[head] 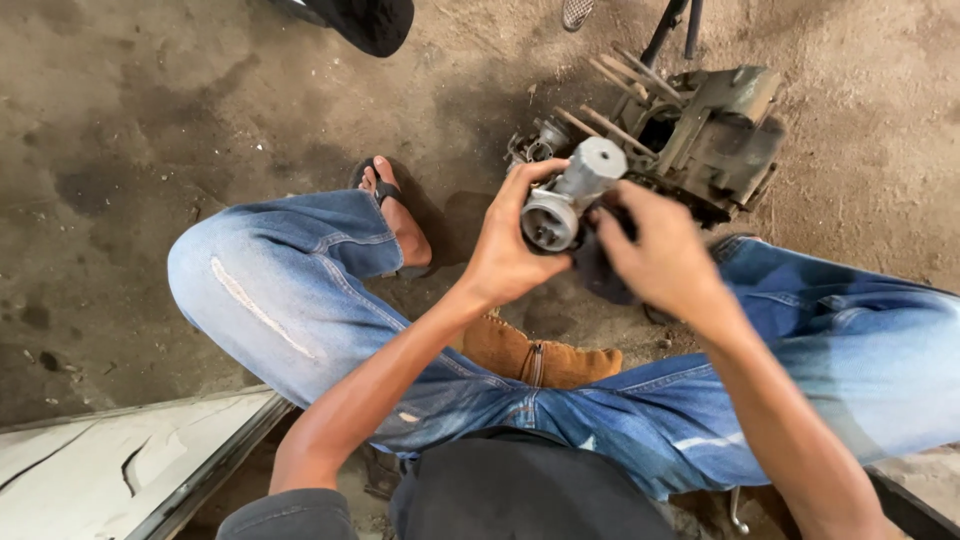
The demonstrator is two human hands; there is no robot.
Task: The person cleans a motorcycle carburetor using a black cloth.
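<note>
No packages, labels, signs or screens show anywhere here.

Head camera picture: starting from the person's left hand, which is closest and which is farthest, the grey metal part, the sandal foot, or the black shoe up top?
From the left hand:
1. Grey metal part, held in that hand, touching it.
2. Sandal foot, on the dirt floor to its left.
3. Black shoe, at the top edge, farthest.
</note>
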